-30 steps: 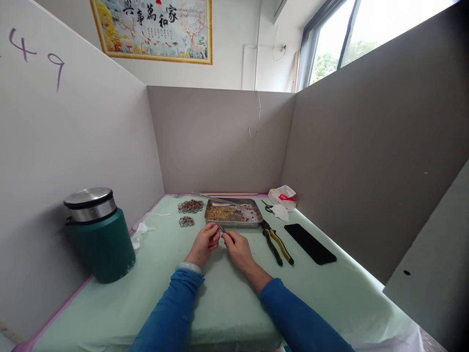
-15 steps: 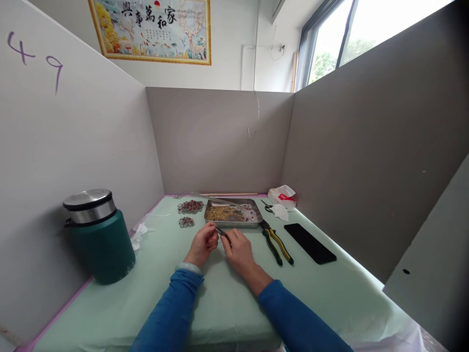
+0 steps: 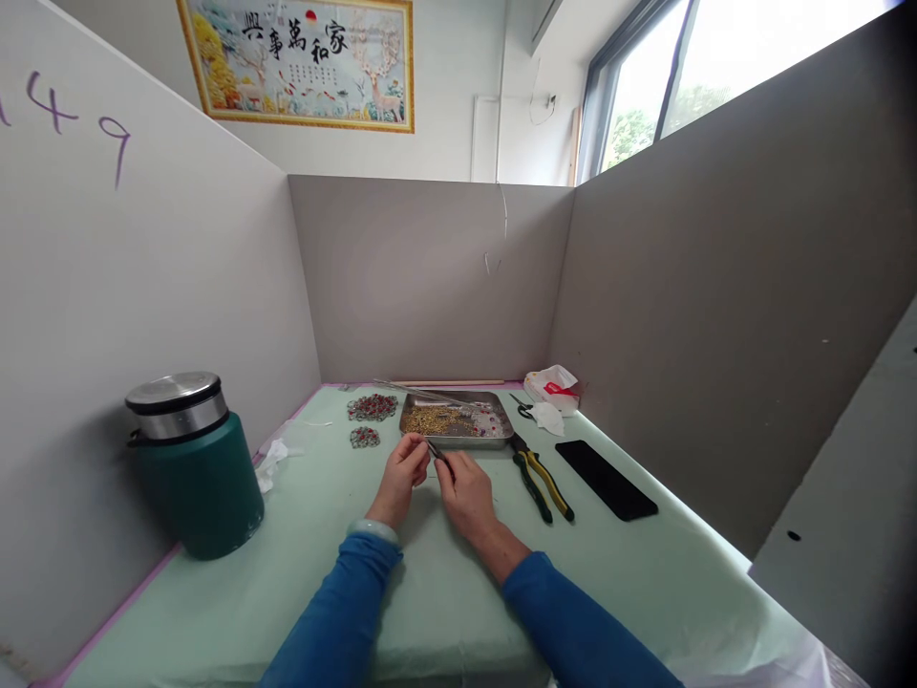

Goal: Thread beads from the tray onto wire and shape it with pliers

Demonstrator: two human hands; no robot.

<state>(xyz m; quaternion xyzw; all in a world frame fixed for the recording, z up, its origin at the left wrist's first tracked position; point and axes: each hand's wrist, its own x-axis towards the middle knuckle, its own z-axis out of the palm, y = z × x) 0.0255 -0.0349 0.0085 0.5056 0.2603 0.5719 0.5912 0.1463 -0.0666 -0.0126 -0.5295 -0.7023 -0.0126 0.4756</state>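
In the middle of the table, just in front of the metal tray, my two hands are close together. My right hand is closed around a slim dark metal tool, its narrow tip pointing up and left toward the other hand. Most of that tool is hidden by the fingers. My left hand is pinched at the tool's tip; whatever lies between its fingertips is too small to make out. Small gold-coloured pieces and red and clear bits lie inside the tray.
Two piles of red-and-silver pieces, a larger pile and a smaller pile, lie left of the tray. Green-and-yellow pliers, a black phone-like slab, scissors and tissue are rightward. A green flask stands left.
My left hand has turned slightly, its wrist shifting a little to the right and its fingers more upright. My right hand stays nearly in place. The camera view has shifted slightly.
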